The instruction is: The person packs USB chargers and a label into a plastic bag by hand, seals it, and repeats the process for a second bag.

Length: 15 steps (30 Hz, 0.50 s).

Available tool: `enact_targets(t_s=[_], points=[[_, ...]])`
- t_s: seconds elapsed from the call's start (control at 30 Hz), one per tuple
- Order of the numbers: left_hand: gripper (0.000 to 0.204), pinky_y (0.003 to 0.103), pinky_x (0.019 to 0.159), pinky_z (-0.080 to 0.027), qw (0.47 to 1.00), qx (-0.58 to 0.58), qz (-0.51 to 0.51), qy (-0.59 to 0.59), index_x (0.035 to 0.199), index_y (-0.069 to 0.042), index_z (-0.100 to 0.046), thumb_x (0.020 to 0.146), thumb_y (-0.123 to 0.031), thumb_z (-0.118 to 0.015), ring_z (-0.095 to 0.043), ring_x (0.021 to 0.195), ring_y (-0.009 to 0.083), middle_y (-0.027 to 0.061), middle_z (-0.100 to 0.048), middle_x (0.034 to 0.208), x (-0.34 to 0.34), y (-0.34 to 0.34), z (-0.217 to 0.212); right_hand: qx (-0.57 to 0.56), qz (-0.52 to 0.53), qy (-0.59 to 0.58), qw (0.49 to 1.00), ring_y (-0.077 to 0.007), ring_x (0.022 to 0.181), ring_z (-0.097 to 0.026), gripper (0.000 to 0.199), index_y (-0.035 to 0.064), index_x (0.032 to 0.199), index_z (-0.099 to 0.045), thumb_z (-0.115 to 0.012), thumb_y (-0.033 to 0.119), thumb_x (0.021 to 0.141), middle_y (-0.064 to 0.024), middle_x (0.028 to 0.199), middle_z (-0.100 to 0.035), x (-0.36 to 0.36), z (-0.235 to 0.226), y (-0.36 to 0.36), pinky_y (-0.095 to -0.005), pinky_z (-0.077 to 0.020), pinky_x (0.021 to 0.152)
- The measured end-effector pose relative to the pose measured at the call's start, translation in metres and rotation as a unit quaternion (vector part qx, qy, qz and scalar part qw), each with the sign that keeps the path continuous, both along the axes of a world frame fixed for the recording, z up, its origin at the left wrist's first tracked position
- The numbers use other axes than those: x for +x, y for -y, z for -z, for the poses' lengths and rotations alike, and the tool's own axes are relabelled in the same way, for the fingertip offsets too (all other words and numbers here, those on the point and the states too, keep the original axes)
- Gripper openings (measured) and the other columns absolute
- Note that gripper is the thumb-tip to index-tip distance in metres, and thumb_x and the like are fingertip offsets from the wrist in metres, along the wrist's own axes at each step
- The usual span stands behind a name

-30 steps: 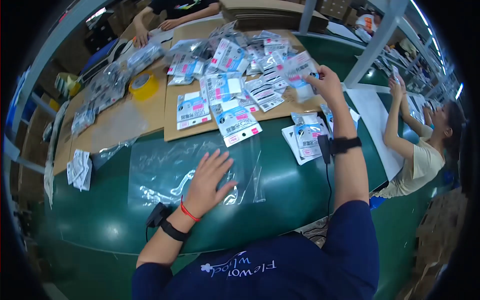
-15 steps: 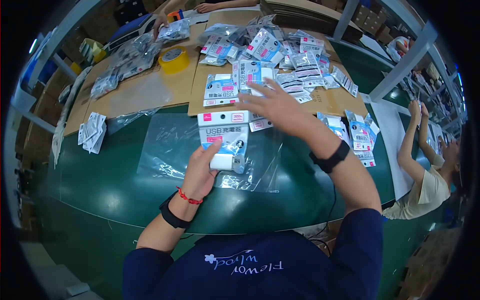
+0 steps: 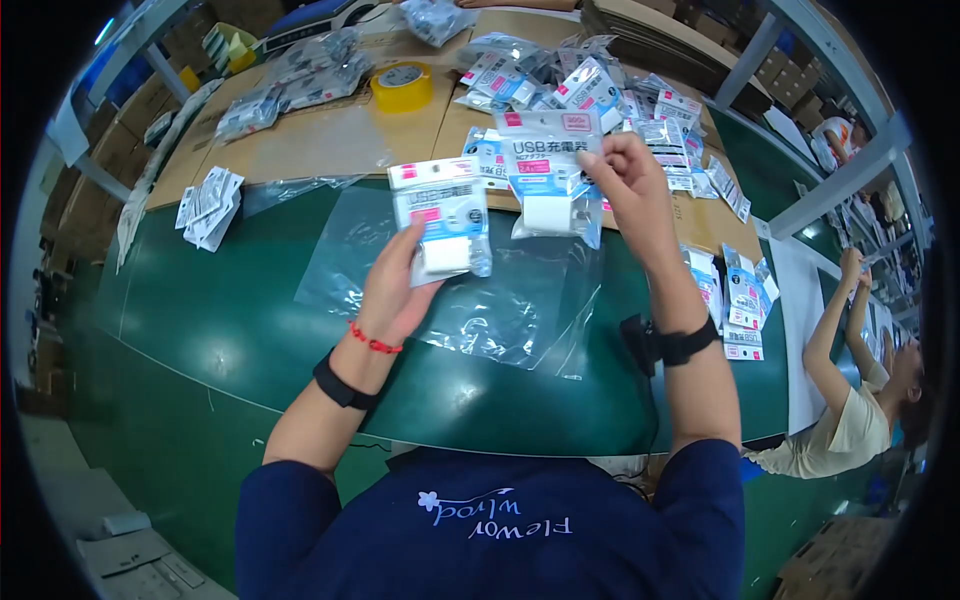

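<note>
My left hand (image 3: 392, 285) is closed on a bagged charger (image 3: 440, 222), a flat clear pouch with a white, blue and pink card and a white block at its bottom. Between thumb and fingers, my right hand (image 3: 637, 190) grips a second bagged charger (image 3: 546, 172) by its right edge, held upright beside the first. Below both packs, a large clear plastic bag (image 3: 500, 325) lies flat on the green table (image 3: 230, 320). Beyond my right hand, more bagged chargers (image 3: 590, 88) are heaped on cardboard.
A yellow tape roll (image 3: 402, 88) and bundled packs (image 3: 300, 80) rest on the cardboard sheet (image 3: 335, 150). White slips (image 3: 210, 207) lie at left. Several packs (image 3: 742, 305) sit at right, near a metal post (image 3: 835, 170). Another person (image 3: 850, 410) works on the far right.
My right hand, formerly spread over the pile with nothing gripped, now holds a bagged charger and has come back toward me. The left hand's pack is raised slightly, farther from me.
</note>
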State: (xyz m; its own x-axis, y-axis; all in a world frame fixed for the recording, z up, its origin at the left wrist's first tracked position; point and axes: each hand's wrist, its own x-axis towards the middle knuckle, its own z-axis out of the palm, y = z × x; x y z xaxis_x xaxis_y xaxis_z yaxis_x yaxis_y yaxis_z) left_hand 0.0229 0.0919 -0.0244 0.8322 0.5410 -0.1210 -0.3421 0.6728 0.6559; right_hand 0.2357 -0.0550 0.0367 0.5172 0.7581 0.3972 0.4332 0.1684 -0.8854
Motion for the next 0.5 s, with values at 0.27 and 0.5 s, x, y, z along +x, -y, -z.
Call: enact_targets(t_s=[0.27,0.5], points=[[0.043,0.035,0.094,-0.047,0.976,-0.084,0.19,0.063,0.131,0.0,-0.044,0.097,-0.025,-0.051,-0.057,0.112,0.0204,0.0111,-0.056,0.125,0.019,0.037,-0.022,0.129,0.136,-0.047,0.981,-0.0037,0.075,-0.053,0.018,0.0013,0.098,-0.051,-0.064,0.011,0.089,-0.0002,0.085,-0.057,-0.049,0.032,-0.013,-0.0174,-0.043,0.067],[0.049,0.031,0.091,-0.046,0.983,0.157,0.097,-0.008,0.132,-0.004,-0.045,0.087,-0.009,-0.066,-0.058,0.108,0.0155,0.0057,-0.06,0.118,0.011,0.047,-0.016,0.111,0.168,-0.063,0.977,-0.0082,0.084,-0.056,0.029,-0.0008,0.115,-0.052,-0.061,0.014,0.091,-0.0031,0.094,-0.06,-0.063,0.03,-0.002,-0.0242,-0.0447,0.078]])
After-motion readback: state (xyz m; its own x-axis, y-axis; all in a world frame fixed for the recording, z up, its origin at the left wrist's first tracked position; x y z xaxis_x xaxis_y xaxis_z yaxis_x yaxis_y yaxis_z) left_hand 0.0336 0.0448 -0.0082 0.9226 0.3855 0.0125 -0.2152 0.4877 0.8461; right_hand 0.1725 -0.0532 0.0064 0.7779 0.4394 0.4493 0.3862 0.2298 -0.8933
